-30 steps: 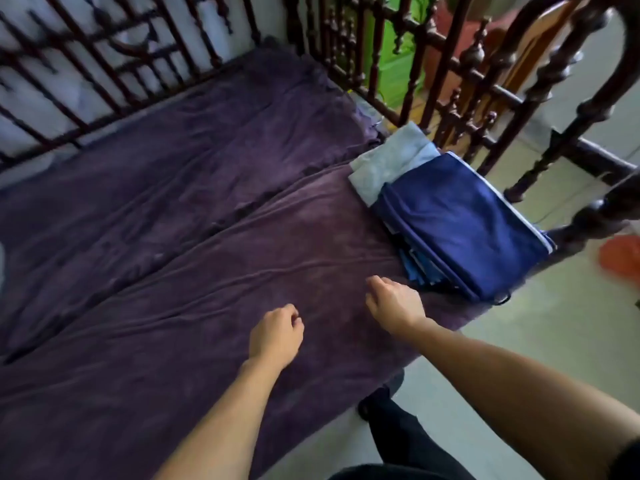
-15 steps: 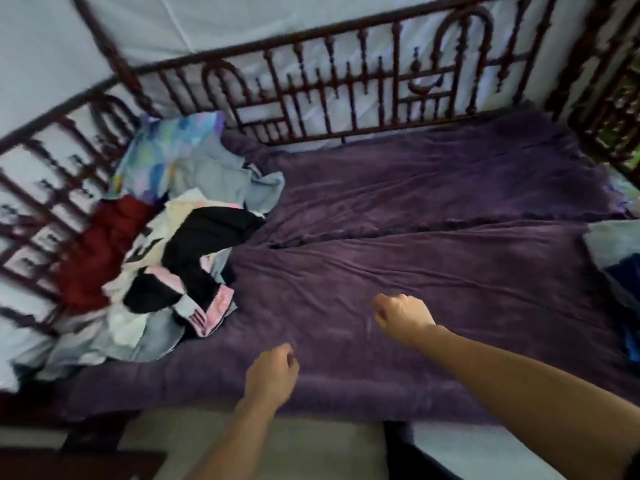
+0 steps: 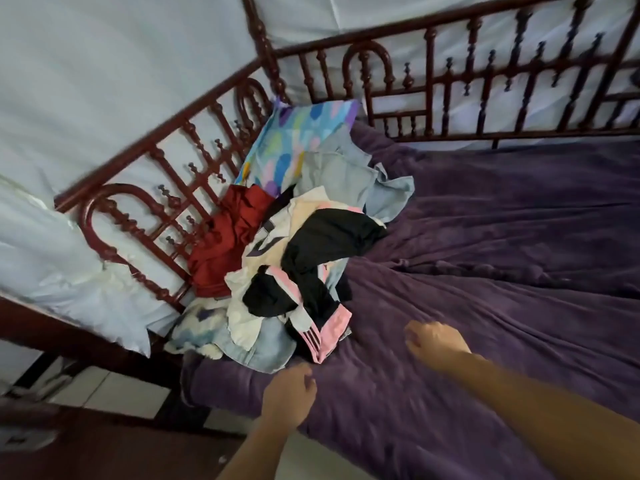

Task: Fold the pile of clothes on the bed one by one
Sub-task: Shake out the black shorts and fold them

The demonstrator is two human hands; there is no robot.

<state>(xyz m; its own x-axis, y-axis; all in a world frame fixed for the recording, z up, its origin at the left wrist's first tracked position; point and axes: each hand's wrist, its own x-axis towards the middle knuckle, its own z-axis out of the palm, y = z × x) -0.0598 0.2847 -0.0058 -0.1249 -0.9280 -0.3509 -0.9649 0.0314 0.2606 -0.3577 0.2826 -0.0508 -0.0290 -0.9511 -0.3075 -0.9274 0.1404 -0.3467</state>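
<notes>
text: none readable | labels: none | brands: none legible | numbers: none | signs: none

Both bare forearms stretched out forward. Left hand (image 3: 289, 396) loosely curled, knuckles up, holding nothing. Right hand (image 3: 434, 341) a bit further out than it, also loosely curled and empty, kinda blurry.
</notes>
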